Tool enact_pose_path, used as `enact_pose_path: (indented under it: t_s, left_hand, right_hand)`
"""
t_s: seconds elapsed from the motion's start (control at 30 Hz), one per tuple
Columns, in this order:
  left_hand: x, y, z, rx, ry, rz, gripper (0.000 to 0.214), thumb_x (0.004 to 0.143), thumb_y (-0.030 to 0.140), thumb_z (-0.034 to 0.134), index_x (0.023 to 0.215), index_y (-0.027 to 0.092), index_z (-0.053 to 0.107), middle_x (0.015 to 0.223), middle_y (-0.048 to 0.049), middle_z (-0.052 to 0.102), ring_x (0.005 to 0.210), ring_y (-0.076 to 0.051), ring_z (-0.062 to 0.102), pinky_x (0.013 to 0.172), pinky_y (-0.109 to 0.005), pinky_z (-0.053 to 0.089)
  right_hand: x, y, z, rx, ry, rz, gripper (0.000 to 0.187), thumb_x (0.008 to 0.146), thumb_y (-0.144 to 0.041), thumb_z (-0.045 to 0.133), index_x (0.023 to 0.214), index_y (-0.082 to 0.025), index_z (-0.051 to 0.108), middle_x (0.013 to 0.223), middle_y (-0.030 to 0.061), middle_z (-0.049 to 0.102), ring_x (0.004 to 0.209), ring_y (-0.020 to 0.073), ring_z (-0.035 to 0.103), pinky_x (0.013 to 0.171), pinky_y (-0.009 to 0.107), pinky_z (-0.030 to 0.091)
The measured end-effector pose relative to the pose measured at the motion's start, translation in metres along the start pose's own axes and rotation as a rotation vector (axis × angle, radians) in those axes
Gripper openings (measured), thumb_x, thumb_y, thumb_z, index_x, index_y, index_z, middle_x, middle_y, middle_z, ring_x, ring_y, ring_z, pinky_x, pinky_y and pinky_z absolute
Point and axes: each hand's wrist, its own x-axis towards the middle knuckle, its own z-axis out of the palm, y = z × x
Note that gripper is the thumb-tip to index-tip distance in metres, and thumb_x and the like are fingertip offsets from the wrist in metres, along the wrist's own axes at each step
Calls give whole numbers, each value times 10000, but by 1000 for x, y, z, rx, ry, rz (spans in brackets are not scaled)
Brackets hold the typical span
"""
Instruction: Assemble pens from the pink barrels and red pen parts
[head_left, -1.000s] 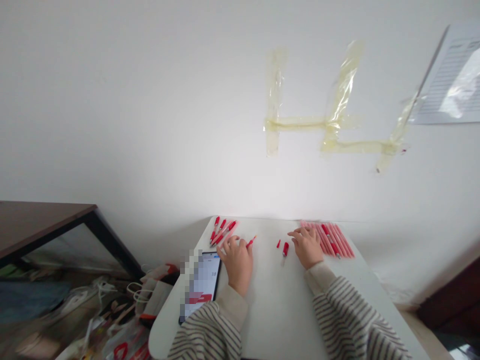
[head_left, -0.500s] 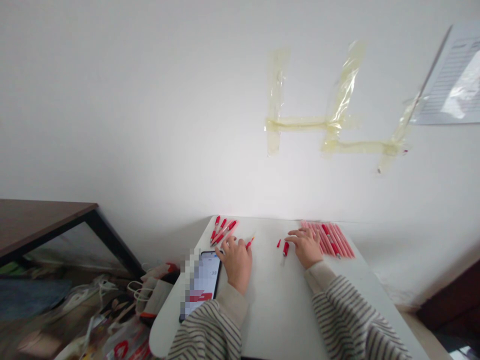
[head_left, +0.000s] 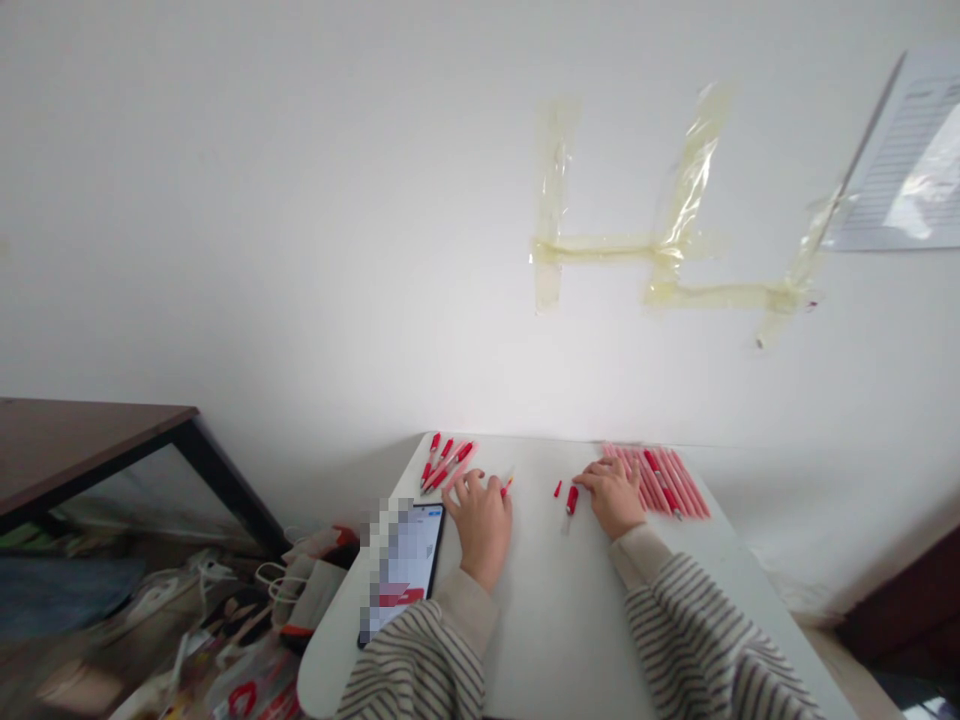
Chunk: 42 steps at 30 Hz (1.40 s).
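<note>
My left hand (head_left: 484,520) rests on the white table (head_left: 555,620), fingers curled over a thin red pen part (head_left: 508,485) at its fingertips. My right hand (head_left: 615,495) lies flat-ish beside a red pen (head_left: 571,499), fingertips touching it, next to a tiny red cap (head_left: 557,488). A row of several pink-red pens (head_left: 667,478) lies right of this hand. A small cluster of red pens (head_left: 444,463) lies at the table's far left corner.
A phone (head_left: 409,565) lies at the table's left edge. A dark brown table (head_left: 82,450) stands at left, with bags and clutter (head_left: 225,640) on the floor. Yellowed tape (head_left: 660,260) and a paper sheet (head_left: 907,160) hang on the wall.
My left hand shifted slightly right onto the thin red pen part. My right hand drew a little left toward the single red pen.
</note>
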Motion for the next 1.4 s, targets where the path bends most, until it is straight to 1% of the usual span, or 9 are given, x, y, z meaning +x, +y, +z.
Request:
enact_pose_path:
  t_s: [0.2,0.3,0.43,0.53,0.7,0.87,0.97,1.1,1.4]
  left_hand:
    - [2,18,10,-69,-12,151,199,850,218,619,1021,265,708,1249,-78,565,1233,-292,426,1126,-618,249]
    - [4,33,20,-135,-19,225,150,893,245,575,911,270,722,1240,-69,564,1233,-286,421,1151,-635,216]
    - [9,47,31,-256,-93,256,151,897,272,587,897,283,737,1237,-62,561,1205,-268,434,1140,-603,265]
    - [12,49,35,-292,-119,282,151,894,281,596,914,291,745,1246,-56,569,1197,-265,436,1127,-577,287]
    - [13,46,36,-292,-89,287,167,907,290,579,901,308,746,1225,-27,609,1183,-265,438,1105,-557,302]
    - [12,47,35,-328,-95,264,163,905,337,594,906,314,756,1201,-40,617,1181,-253,448,1122,-552,281]
    - [12,50,34,-345,-126,215,163,889,389,617,906,312,760,1208,-48,613,1207,-265,433,1147,-584,234]
    - [12,52,34,-343,-141,176,170,847,443,666,890,306,757,1211,-51,616,1217,-289,421,1151,-642,188]
    - [11,53,36,-325,-136,156,63,825,322,692,849,287,738,1201,-36,636,1215,-297,435,1128,-670,213]
  right_hand:
    - [1,-4,-2,-24,-13,17,348,942,-176,484,1013,-356,773,1106,16,723,1252,289,443,1154,677,-10]
    - [0,-6,-3,-59,-18,36,300,949,-216,516,1001,-361,774,1118,16,715,1260,291,436,1164,656,26]
    - [-1,-8,-4,-83,-13,64,256,941,-239,553,980,-366,772,1172,9,691,1299,297,406,1167,647,53]
    - [-2,-8,-4,-82,-14,71,243,934,-236,567,973,-364,769,1198,3,678,1310,298,395,1167,650,60]
    - [-2,-7,-1,-77,27,51,228,924,-231,574,951,-342,772,1179,32,681,1293,316,410,1155,675,77]
    - [-1,-4,4,-76,86,27,202,916,-230,584,946,-324,761,1149,43,685,1275,324,433,1144,679,128]
    - [-1,-3,6,-71,116,23,191,914,-239,586,980,-320,746,1137,47,679,1267,314,444,1146,663,152]
    - [-1,-3,7,-55,136,20,183,912,-243,581,958,-312,744,1116,41,675,1254,307,437,1158,653,120]
    - [-1,-3,7,-33,153,27,195,912,-230,564,964,-302,738,1110,47,667,1235,296,440,1147,635,151]
